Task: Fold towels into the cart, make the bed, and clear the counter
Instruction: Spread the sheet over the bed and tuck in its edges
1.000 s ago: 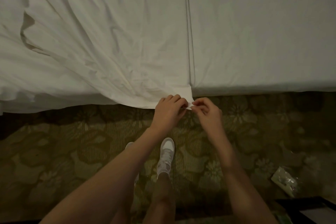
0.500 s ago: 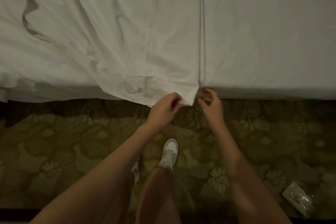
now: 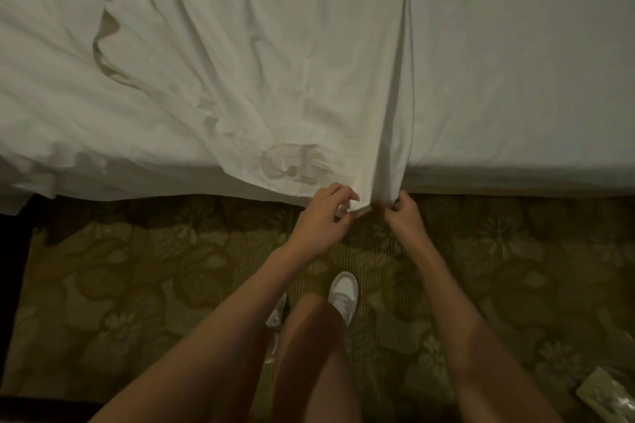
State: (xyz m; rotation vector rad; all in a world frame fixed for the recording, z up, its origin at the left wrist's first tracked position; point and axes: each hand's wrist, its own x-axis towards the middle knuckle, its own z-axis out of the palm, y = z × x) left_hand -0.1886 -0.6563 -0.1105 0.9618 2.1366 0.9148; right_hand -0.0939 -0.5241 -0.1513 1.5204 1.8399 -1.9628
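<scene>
A white top sheet (image 3: 213, 72) lies wrinkled over the left part of the bed, its right edge running straight down to the bed's near side. The right part of the bed (image 3: 522, 62) shows a smooth fitted sheet. My left hand (image 3: 326, 213) pinches the sheet's lower corner just below the mattress edge. My right hand (image 3: 400, 213) grips the same sheet's hem right beside it, a fold of cloth hanging between the two hands.
A green floral carpet (image 3: 137, 285) covers the floor in front of the bed. My legs and white shoes (image 3: 342, 292) stand close to the bed's side. A crumpled plastic wrapper (image 3: 608, 395) lies on the carpet at the lower right.
Both hands have moved up to the mattress edge with the sheet corner, and the right hand has shifted its grip onto the hem. The view has moved closer to the bed.
</scene>
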